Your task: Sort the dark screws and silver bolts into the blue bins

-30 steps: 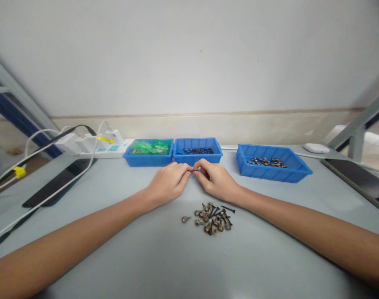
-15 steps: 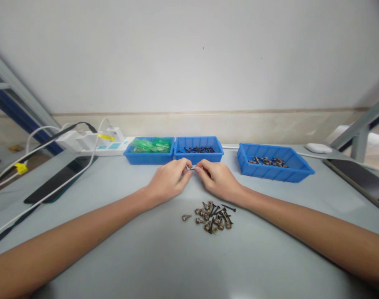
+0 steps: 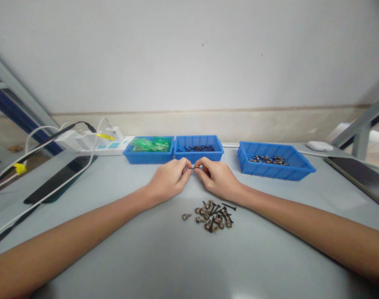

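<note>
A thin dark screw (image 3: 193,168) runs between my two hands, pinched at both ends by fingertips just above the table. My left hand (image 3: 170,179) closes thumb and fingers on its left end, and my right hand (image 3: 218,178) does the same on its right end. Fingertips cover parts of the screw. On the table below lies a loose pile of screws (image 3: 214,216), some black and slender, others brassy with thick hex heads. One hex-head screw (image 3: 186,216) rests apart at the pile's left.
Behind my hands stand a blue bin with green plastic bags (image 3: 148,157) and a blue bin with dark screws (image 3: 198,156). Another blue bin (image 3: 276,169) at right holds brassy pieces. A power strip (image 3: 114,146), cables and a phone (image 3: 61,179) lie left; another phone (image 3: 360,178) lies right.
My hands stay almost in place. The fingertips have shifted slightly, and a little more of the screw shows between them.
</note>
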The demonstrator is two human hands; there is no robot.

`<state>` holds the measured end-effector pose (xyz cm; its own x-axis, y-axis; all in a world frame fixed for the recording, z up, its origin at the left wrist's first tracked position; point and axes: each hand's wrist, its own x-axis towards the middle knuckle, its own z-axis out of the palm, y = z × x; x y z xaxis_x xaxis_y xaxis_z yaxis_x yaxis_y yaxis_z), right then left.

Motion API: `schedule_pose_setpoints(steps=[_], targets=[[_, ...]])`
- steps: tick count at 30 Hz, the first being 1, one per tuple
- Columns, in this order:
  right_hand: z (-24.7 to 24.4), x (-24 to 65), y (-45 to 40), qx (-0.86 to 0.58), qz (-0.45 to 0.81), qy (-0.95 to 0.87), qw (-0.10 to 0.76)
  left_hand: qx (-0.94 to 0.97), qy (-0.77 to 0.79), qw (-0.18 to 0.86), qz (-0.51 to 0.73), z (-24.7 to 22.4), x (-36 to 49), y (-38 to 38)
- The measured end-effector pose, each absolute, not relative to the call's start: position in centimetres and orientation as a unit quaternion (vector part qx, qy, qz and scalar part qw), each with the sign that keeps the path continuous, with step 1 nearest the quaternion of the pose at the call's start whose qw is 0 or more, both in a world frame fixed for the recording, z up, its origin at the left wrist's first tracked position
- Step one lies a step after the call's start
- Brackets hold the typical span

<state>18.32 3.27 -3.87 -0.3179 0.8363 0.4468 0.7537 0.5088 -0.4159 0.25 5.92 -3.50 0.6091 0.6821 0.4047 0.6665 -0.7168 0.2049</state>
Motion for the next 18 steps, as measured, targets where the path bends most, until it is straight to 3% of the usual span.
schedule_pose_setpoints(steps=[18], targets=[[-3.76, 18.17, 3.21, -0.493, 0.054, -0.813, 0.303, 0.914, 0.350, -0.006, 0.208, -3.46, 0.27, 5.91]])
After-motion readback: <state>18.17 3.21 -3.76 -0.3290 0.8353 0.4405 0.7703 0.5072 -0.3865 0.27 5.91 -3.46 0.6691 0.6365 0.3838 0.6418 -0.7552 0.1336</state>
